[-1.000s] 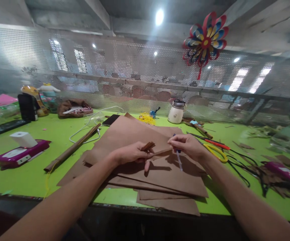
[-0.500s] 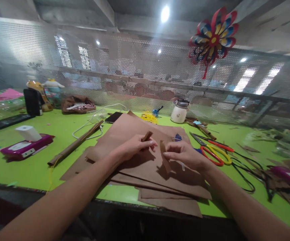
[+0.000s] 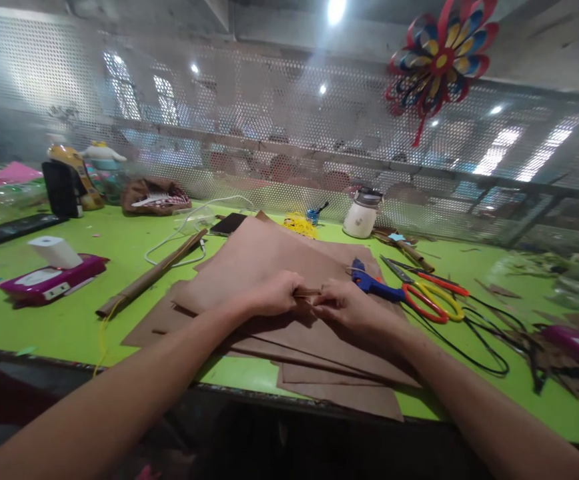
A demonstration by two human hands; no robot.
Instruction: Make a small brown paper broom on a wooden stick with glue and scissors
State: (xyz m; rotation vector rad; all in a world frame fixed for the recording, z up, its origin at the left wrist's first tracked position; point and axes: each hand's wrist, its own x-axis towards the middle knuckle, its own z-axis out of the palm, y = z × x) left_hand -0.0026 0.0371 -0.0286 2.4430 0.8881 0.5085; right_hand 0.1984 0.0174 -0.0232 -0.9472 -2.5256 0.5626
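My left hand [image 3: 279, 295] is closed around a small rolled piece of brown paper [image 3: 307, 292]. Its fingertips almost meet those of my right hand [image 3: 347, 305], which pinches a strip of brown paper against the roll; the fingers hide most of the strip. Both hands are just over a stack of brown paper sheets [image 3: 259, 250]. A blue hot glue gun [image 3: 377, 285] lies right behind my right hand. Beside it are scissors with red and yellow handles [image 3: 434, 303].
To the left lie a long brown paper tube [image 3: 152, 277] and a purple power strip [image 3: 54, 280] with a white charger. A white jar [image 3: 361, 215] and yellow shreds [image 3: 299, 225] stand at the back. Black cords and paper scraps [image 3: 564, 363] cover the right side.
My hands have come together, bringing the paper strip in my right hand to the roll in my left. The glue gun shows more fully now. The view has tilted slightly down.
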